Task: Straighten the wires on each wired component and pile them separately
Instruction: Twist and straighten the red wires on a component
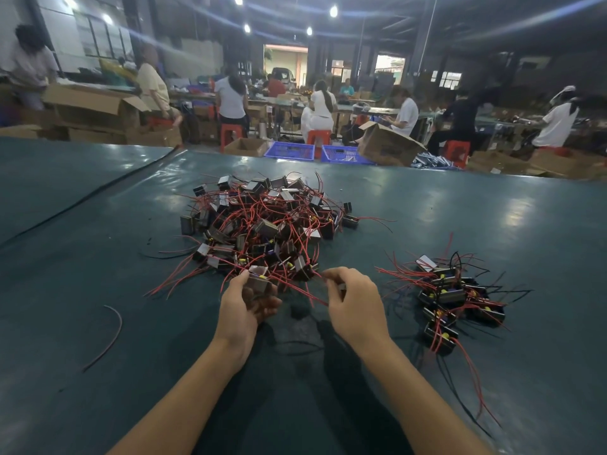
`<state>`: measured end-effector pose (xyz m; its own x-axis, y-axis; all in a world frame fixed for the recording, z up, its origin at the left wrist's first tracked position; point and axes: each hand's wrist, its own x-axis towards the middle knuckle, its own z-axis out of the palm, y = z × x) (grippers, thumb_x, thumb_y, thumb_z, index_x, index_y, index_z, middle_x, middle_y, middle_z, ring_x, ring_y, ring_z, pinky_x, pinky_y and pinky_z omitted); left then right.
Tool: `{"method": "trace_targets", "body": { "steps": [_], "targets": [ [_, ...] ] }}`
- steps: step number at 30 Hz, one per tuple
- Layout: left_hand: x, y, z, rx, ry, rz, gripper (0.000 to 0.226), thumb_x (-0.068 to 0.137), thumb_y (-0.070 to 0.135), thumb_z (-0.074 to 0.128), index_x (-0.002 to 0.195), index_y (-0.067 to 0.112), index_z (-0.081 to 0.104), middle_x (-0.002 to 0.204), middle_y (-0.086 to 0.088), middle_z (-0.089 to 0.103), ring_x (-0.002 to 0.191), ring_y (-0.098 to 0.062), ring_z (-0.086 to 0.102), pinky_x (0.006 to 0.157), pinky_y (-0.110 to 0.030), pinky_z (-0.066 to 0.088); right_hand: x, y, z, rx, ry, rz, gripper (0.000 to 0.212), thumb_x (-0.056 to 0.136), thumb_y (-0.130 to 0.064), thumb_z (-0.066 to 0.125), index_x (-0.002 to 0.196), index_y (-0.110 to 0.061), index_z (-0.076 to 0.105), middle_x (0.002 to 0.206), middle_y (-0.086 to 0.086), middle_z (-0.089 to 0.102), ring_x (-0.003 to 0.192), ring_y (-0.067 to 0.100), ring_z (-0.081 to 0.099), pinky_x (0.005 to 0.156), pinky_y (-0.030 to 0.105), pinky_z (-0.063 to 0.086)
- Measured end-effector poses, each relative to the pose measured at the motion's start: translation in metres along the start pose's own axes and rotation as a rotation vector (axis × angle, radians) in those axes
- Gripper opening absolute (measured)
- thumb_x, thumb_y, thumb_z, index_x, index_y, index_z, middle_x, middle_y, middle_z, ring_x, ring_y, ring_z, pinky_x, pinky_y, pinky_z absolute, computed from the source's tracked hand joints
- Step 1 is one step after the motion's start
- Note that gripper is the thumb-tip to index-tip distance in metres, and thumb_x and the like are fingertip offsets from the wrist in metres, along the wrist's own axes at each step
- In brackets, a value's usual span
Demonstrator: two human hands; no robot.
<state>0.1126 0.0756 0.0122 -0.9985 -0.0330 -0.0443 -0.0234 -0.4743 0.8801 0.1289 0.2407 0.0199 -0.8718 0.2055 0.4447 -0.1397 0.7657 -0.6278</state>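
A big tangled heap of small black boxy components with red and black wires (262,221) lies mid-table. A smaller, neater pile of the same components (455,297) sits to the right. My left hand (244,305) grips one wired component (259,280) at the heap's near edge. My right hand (353,298) pinches that component's red wires (297,289), which stretch between the two hands just above the table.
The dark green table (492,224) has a loose wire (110,336) lying at the left. A black seam runs diagonally at the far left. Beyond the far edge are blue crates (290,150), cardboard boxes and several seated people at other benches.
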Motion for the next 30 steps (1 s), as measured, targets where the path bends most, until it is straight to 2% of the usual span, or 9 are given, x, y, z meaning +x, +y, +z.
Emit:
{"method": "trace_targets", "body": {
  "steps": [5,10,14,17,20,22,25,28,30],
  "targets": [
    [0.000,0.002,0.001,-0.029,-0.018,-0.058,0.033,0.102,0.036,0.038,0.097,0.015,0.062,0.068,-0.002,0.064,0.052,-0.012,0.054,0.059,-0.028,0.040,-0.017,0.014,-0.017,0.041,0.102,-0.026,0.016,0.093,-0.010,0.060,0.101,-0.019,0.071,0.092,-0.012,0.064,0.090,0.014,0.056,0.075,0.029,0.051],
    [0.002,0.002,0.001,0.094,-0.027,-0.073,0.009,0.096,0.003,0.050,0.092,0.011,0.052,0.078,-0.008,0.060,0.054,-0.010,0.047,0.043,-0.019,0.034,-0.031,0.010,-0.033,0.042,0.159,-0.100,0.016,0.087,-0.005,0.065,0.096,-0.018,0.071,0.085,-0.017,0.061,0.085,0.015,0.058,0.075,0.035,0.053],
    [0.000,0.001,0.001,0.134,-0.066,-0.053,0.012,0.099,0.003,0.045,0.099,0.015,0.042,0.091,-0.016,0.073,0.055,-0.012,0.044,0.045,-0.020,0.032,-0.040,0.002,-0.041,-0.029,0.099,-0.135,0.016,0.079,-0.007,0.070,0.088,-0.020,0.073,0.075,-0.024,0.056,0.076,0.011,0.057,0.076,0.037,0.050],
    [-0.001,0.001,0.001,0.124,-0.119,-0.053,0.013,0.099,0.003,0.046,0.103,0.015,0.047,0.101,-0.016,0.072,0.061,-0.015,0.060,0.046,-0.019,0.042,-0.042,-0.001,-0.045,-0.076,0.069,-0.131,0.012,0.074,-0.017,0.065,0.082,-0.023,0.071,0.063,-0.020,0.054,0.068,0.007,0.052,0.079,0.032,0.041],
    [-0.002,0.000,-0.001,0.123,-0.141,-0.051,0.020,0.097,0.001,0.048,0.112,0.011,0.055,0.099,-0.012,0.071,0.073,-0.020,0.072,0.058,-0.023,0.056,-0.040,0.003,-0.050,-0.166,-0.031,-0.086,0.016,0.077,-0.029,0.054,0.084,-0.025,0.068,0.057,-0.018,0.050,0.063,0.004,0.047,0.087,0.032,0.037],
    [-0.002,0.001,-0.002,0.114,-0.149,-0.066,0.022,0.097,0.002,0.049,0.115,0.012,0.055,0.096,-0.015,0.073,0.077,-0.022,0.073,0.060,-0.023,0.057,-0.040,0.006,-0.052,-0.282,-0.096,-0.054,0.014,0.087,-0.037,0.054,0.092,-0.029,0.065,0.056,-0.016,0.053,0.065,0.006,0.051,0.094,0.032,0.034],
    [-0.002,0.002,-0.002,0.151,-0.199,-0.096,0.021,0.098,0.006,0.049,0.115,0.015,0.057,0.098,-0.016,0.074,0.081,-0.023,0.073,0.060,-0.023,0.056,-0.038,0.006,-0.054,-0.437,-0.054,-0.001,0.025,0.093,-0.051,0.046,0.097,-0.032,0.062,0.064,-0.011,0.064,0.072,0.010,0.059,0.093,0.030,0.027],
    [-0.002,0.003,-0.002,0.192,-0.245,-0.109,0.022,0.098,0.009,0.048,0.118,0.014,0.057,0.098,-0.015,0.074,0.080,-0.023,0.073,0.065,-0.025,0.058,-0.037,0.006,-0.053,-0.325,0.057,-0.060,0.018,0.092,-0.040,0.057,0.089,-0.025,0.066,0.070,-0.011,0.067,0.068,0.011,0.059,0.092,0.036,0.034],
    [-0.002,0.004,-0.001,0.198,-0.255,-0.109,0.022,0.099,0.008,0.046,0.119,0.011,0.054,0.096,-0.016,0.074,0.073,-0.022,0.072,0.059,-0.023,0.055,-0.039,0.005,-0.049,-0.234,0.047,-0.096,0.013,0.090,-0.032,0.063,0.085,-0.022,0.068,0.075,-0.011,0.066,0.068,0.011,0.060,0.088,0.039,0.042]
  ]
}}
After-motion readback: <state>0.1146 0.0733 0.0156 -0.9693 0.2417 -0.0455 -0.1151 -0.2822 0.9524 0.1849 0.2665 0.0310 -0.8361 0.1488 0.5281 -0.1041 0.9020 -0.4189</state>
